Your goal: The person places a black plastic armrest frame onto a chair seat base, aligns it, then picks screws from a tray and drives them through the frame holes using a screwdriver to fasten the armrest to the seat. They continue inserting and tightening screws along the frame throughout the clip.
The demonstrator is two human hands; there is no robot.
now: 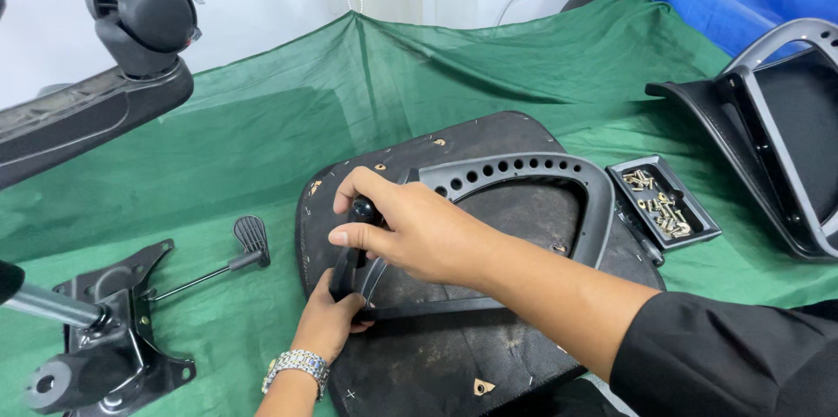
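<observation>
Right hand: my right hand [419,229] reaches across from the right, fingers curled and closed around a black tool handle [362,207] at the near-left corner of the armrest frame.
Left hand: my left hand [330,319] comes up from below, pressed against the lower left end of the armrest frame, thumb and fingers wrapped on it; a metal-link wristwatch [297,366] sits on that wrist.
Armrest frame: black plastic armrest frame [559,174], a curved loop with a row of round holes along its top, lying flat on the seat base with its bottom bar running toward my right forearm.
Seat base: dark, worn seat base [436,365], underside up, on the green cloth in the middle of the view.
Green cloth: green cloth [349,94] covering the whole work surface, creased.
Screw tray: small black tray [698,223] of pale metal screws, just beside the right edge of the seat base.
Tilt mechanism: black metal chair mechanism [113,338] with a paddle-ended lever, lower left, well apart from my hands.
Caster leg: black chair leg with a caster wheel [144,20], upper left.
Backrest: grey-and-black chair backrest [786,120], far right.
</observation>
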